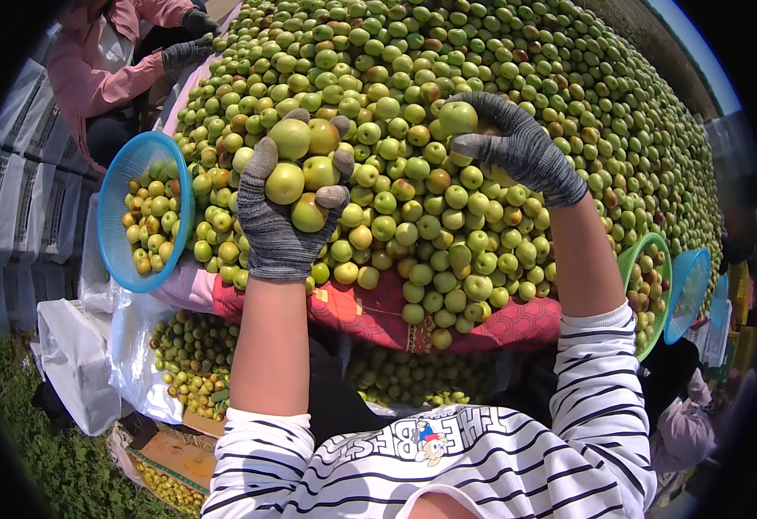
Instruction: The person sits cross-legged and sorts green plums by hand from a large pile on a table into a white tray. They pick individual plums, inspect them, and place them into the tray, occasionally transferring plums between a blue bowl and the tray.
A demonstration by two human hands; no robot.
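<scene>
My left hand [287, 224], in a grey knit glove, is turned palm up and cups several yellow-green jujubes [285, 183], some with a reddish blush. My right hand [521, 146], gloved the same way, pinches one larger green jujube [458, 119] between thumb and fingers. Both hands are over a broad heap of jujubes [417, 168] that fills most of the view. Under the heap's near edge shows a red patterned cloth [378, 301]. Part of another fruit appears beneath my right palm, but whether I hold it cannot be told.
A blue plastic basket [187, 214] of jujubes stands left; a green basket [628, 259] and another blue one [686, 295] are right. Below the cloth lie more jujubes [193, 347]. A person in a pink jacket [103, 91] works at the far left, near stacked white boxes [21, 194].
</scene>
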